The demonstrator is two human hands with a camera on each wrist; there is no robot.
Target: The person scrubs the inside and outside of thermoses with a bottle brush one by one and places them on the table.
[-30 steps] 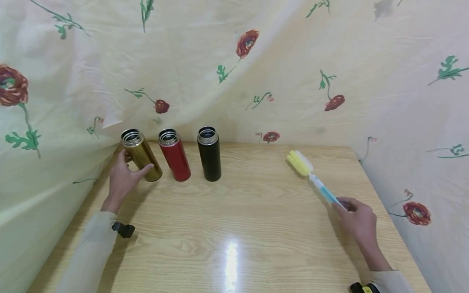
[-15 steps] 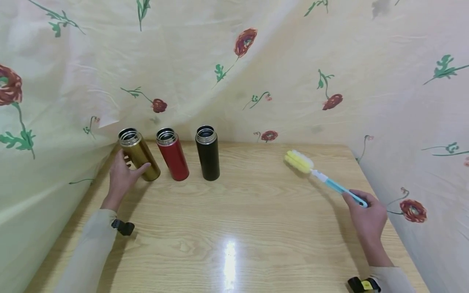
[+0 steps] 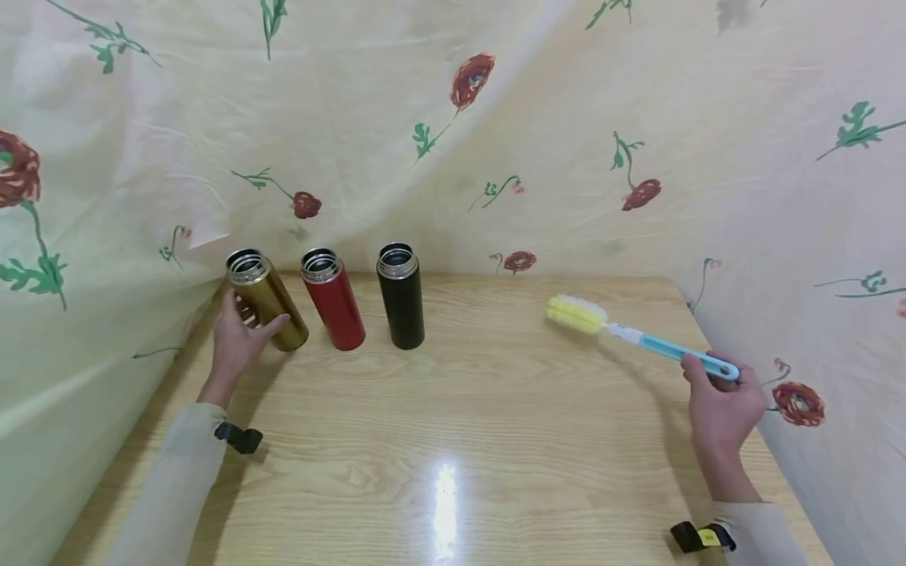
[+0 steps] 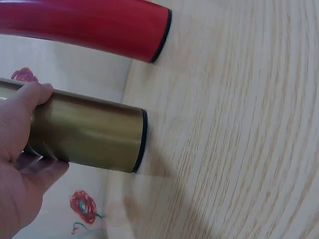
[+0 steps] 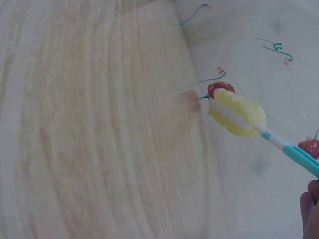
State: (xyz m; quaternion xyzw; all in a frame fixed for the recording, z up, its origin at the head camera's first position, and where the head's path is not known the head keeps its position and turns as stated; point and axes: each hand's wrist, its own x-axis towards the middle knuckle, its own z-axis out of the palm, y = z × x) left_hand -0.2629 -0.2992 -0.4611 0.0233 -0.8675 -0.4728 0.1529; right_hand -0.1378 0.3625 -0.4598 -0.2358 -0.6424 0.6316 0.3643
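Gold bottle [image 3: 267, 297] and brush [image 3: 647, 341]: found both in hand, left and right of the black bottle [image 3: 402, 306]. Saw flowered cloth [image 3: 354, 118] hung behind the black bottle and at both sides of it. Saw the wooden-looking table [image 3: 495, 440] spread under it and forward, with a bright glare [image 3: 445, 503] in front, slightly to its right. Noted pale sleeves [image 3: 177, 479] reaching in from front left and front right of it. Found the left hand [image 3: 237, 342] left of the black bottle, past the red bottle [image 3: 336, 306], thumb on one side of the gold bottle and fingers round the other, spread about as wide as its body. Found the right hand [image 3: 725, 409] well to the right of the black bottle, nearly closed, handle end of the brush pinched between thumb and fingers. Saw the brush slant from there with its yellow-and-white head nearer the black bottle; could not tell whether the head touched the table. Saw the red bottle just left of the black bottle and the gold one beyond, all on the table with threaded metal necks up. Last, noticed small black devices [image 3: 244, 439] at both cuffs, well in front of the black bottle.
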